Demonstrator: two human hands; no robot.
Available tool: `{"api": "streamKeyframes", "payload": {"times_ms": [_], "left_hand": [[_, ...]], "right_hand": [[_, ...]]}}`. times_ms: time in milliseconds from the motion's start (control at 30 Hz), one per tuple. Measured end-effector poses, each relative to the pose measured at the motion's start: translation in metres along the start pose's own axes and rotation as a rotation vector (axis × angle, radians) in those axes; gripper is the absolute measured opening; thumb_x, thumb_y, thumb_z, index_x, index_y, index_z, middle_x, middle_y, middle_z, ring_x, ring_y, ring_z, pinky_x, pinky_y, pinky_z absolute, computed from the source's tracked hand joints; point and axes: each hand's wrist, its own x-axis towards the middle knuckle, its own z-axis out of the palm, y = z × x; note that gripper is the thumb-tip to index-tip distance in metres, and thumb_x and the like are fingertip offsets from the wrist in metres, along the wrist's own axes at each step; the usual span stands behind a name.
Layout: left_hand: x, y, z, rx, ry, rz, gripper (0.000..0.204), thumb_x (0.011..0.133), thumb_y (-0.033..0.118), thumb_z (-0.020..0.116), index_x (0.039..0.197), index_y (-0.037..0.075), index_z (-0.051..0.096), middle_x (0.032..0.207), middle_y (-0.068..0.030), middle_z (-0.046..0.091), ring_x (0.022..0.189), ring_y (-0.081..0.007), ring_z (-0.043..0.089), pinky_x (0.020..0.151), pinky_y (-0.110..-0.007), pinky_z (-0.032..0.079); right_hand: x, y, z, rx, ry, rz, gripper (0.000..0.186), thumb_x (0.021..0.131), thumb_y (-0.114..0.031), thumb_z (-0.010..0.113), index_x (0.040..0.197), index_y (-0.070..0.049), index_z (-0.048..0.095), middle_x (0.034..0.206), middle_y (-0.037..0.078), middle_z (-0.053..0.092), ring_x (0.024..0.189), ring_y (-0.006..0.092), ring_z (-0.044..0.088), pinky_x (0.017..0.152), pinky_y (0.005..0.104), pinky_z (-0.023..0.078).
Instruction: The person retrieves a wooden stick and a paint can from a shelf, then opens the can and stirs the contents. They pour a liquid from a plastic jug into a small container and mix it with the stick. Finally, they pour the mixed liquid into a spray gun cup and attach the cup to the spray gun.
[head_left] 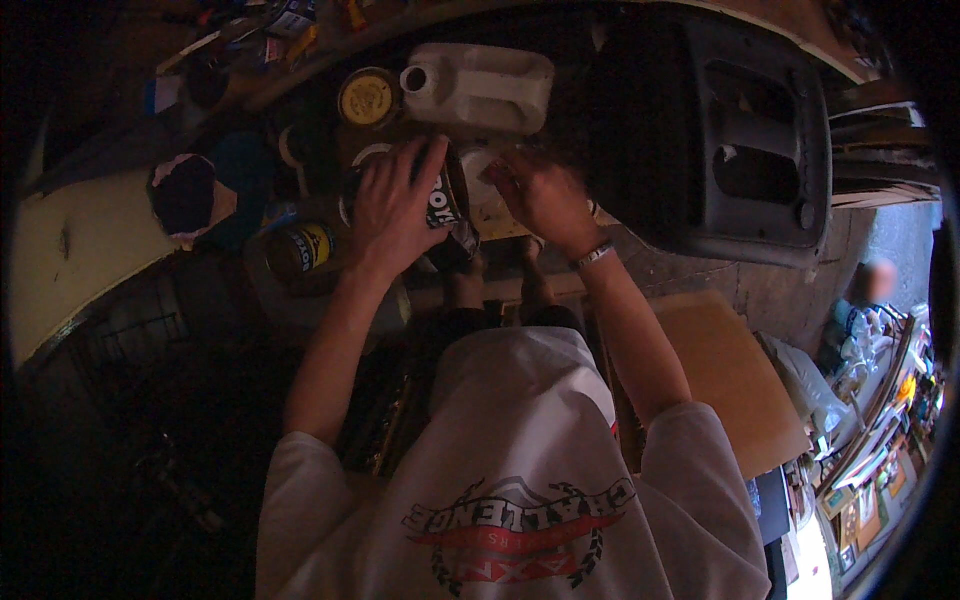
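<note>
My left hand (392, 215) is wrapped over a dark can (446, 196) with large white lettering on its side, which is tilted between my hands. A pale, round-looking surface (476, 162) shows just right of the can; whether it is a lid or a container is too dim to tell. My right hand (548, 195) is beside it, its thumb and fingertips pinched together. What they hold, if anything, cannot be made out. Beyond my hands stand a small can with a yellow lid (367, 97) and a whitish plastic jug (490, 88) lying on its side.
Left of me is another can with a yellow and black label (300, 246). A large black plastic case (690, 140) stands to the right. A brown board (730, 370) lies below it. A pale tabletop edge (90, 250) runs along the far left. A blurred person (868, 295) is at far right.
</note>
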Motion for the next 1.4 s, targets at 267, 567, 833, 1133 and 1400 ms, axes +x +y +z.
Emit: {"api": "streamKeyframes", "payload": {"times_ms": [267, 567, 833, 1133, 1400], "left_hand": [[0.0003, -0.0016, 0.0008, 0.000, 0.000, -0.004, 0.114, 0.056, 0.019, 0.095, 0.156, 0.014, 0.039, 0.144, -0.0145, 0.051, 0.130, -0.0389, 0.052, 0.111, -0.051, 0.042], [-0.0004, -0.0031, -0.0043, 0.009, -0.005, 0.000, 0.114, 0.056, 0.020, 0.096, 0.155, 0.013, 0.039, 0.144, -0.0141, 0.051, 0.130, -0.0375, 0.053, 0.111, -0.050, 0.042], [-0.0011, -0.0049, -0.0051, 0.014, -0.003, -0.004, 0.115, 0.055, 0.020, 0.096, 0.155, 0.012, 0.039, 0.144, -0.0146, 0.051, 0.130, -0.0382, 0.053, 0.111, -0.051, 0.042], [-0.0020, -0.0042, -0.0073, 0.012, -0.012, -0.024, 0.113, 0.057, 0.021, 0.096, 0.154, 0.012, 0.039, 0.144, -0.0175, 0.050, 0.133, -0.0386, 0.050, 0.112, -0.050, 0.041], [-0.0028, -0.0052, -0.0076, 0.012, -0.021, -0.039, 0.115, 0.058, 0.020, 0.096, 0.157, 0.015, 0.037, 0.146, -0.0154, 0.049, 0.133, -0.0392, 0.050, 0.113, -0.051, 0.040]], "right_hand": [[0.0009, -0.0005, -0.0001, 0.018, -0.002, -0.011, 0.019, 0.096, -0.025, 0.069, 0.106, -0.009, 0.070, 0.095, 0.015, 0.073, 0.082, 0.0382, 0.071, 0.068, 0.0478, 0.056], [0.0028, -0.0061, -0.0004, -0.021, 0.013, -0.020, 0.017, 0.096, -0.024, 0.069, 0.104, -0.009, 0.069, 0.093, 0.016, 0.073, 0.081, 0.0389, 0.070, 0.068, 0.0480, 0.056], [0.0050, -0.0080, -0.0043, 0.011, 0.005, -0.064, 0.019, 0.095, -0.025, 0.069, 0.106, -0.009, 0.070, 0.095, 0.016, 0.073, 0.083, 0.0386, 0.070, 0.070, 0.0479, 0.056], [0.0080, -0.0066, -0.0025, -0.033, -0.044, -0.040, 0.020, 0.096, -0.026, 0.068, 0.107, -0.009, 0.070, 0.096, 0.016, 0.073, 0.084, 0.0381, 0.071, 0.071, 0.0471, 0.057], [0.0096, -0.0074, 0.0027, -0.049, -0.002, -0.058, 0.020, 0.097, -0.027, 0.068, 0.105, -0.009, 0.070, 0.091, 0.015, 0.072, 0.079, 0.0378, 0.071, 0.067, 0.0472, 0.056]]}}
